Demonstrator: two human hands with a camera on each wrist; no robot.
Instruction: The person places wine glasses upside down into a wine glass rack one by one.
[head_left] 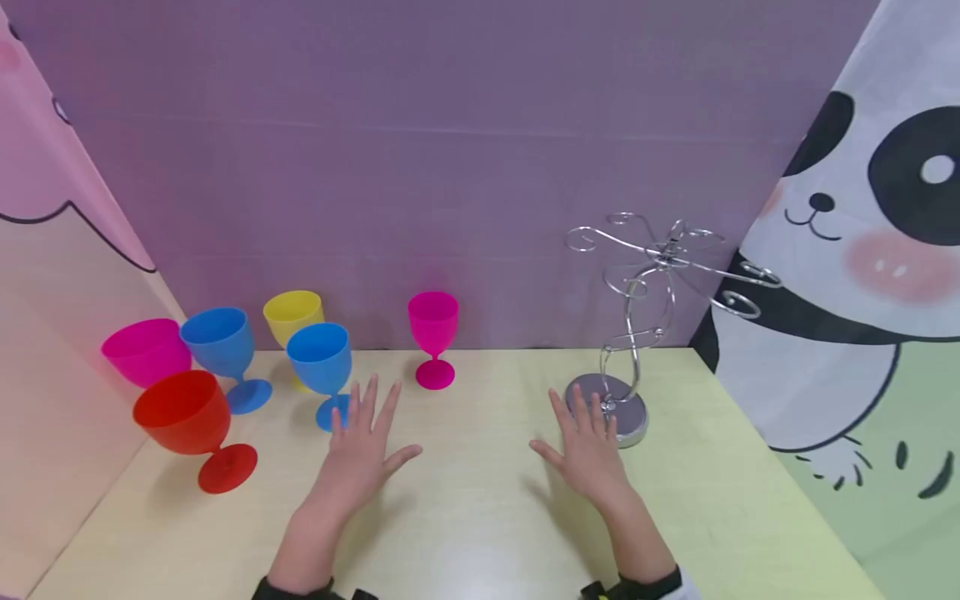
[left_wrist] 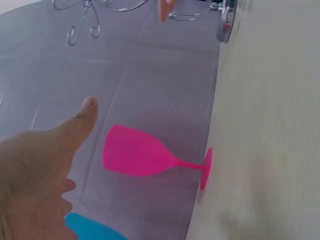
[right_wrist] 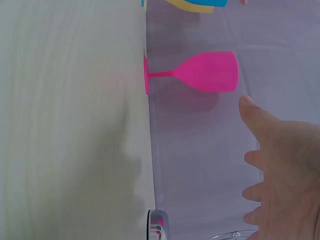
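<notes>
Fingers spread, my left hand point(head_left: 358, 454) hovers over the table near a blue goblet point(head_left: 321, 360) and holds nothing. My right hand point(head_left: 588, 454), also spread and without a thing in it, is just in front of the round base of a silver wire rack point(head_left: 633, 333) with curled arms. Between and beyond the hands a pink goblet point(head_left: 434, 325) stands upright at the back; both wrist views show it too, sideways. Left of my left hand stand a yellow goblet point(head_left: 292, 310), another blue goblet point(head_left: 219, 342), a red goblet point(head_left: 183, 412) and a second pink goblet point(head_left: 146, 352), partly hidden.
The pale wooden table point(head_left: 465, 517) ends at a purple cloth backdrop point(head_left: 465, 167). A pink and cream printed cloth point(head_left: 67, 333) borders the left side, and a panda-print cloth point(head_left: 832, 375) borders the right, close to the wire rack.
</notes>
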